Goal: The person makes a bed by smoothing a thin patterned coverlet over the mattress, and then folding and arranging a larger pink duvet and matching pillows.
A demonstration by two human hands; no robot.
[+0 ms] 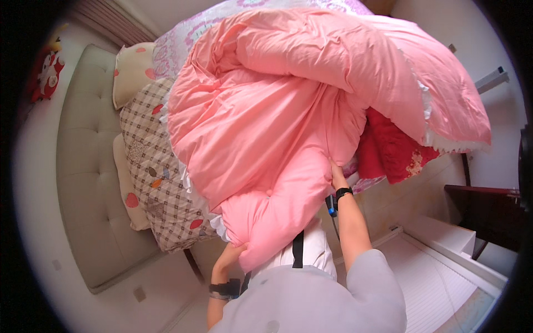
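A puffy pink duvet (266, 112) with white ruffled trim lies bunched across the bed, its near side drawn up to my waist. My left hand (234, 254) grips its edge at the near left corner, the fingers partly hidden by the cloth. Farther right, my right hand (336, 170) has hold of the duvet's side, with most fingers sunk in the fabric. Beneath the duvet's right part, a red blanket (387, 150) with a pale pattern sticks out. A brown checked quilt (152, 166) with leaf motifs lies to the left of the duvet.
A tufted grey-green headboard (95, 166) stands at the left, beside pillows with strawberry prints (133, 75). Purple-patterned bedding (183, 41) shows at the far side. At the right are a dark red wooden piece of furniture (483, 208) and a white box-like unit (445, 235).
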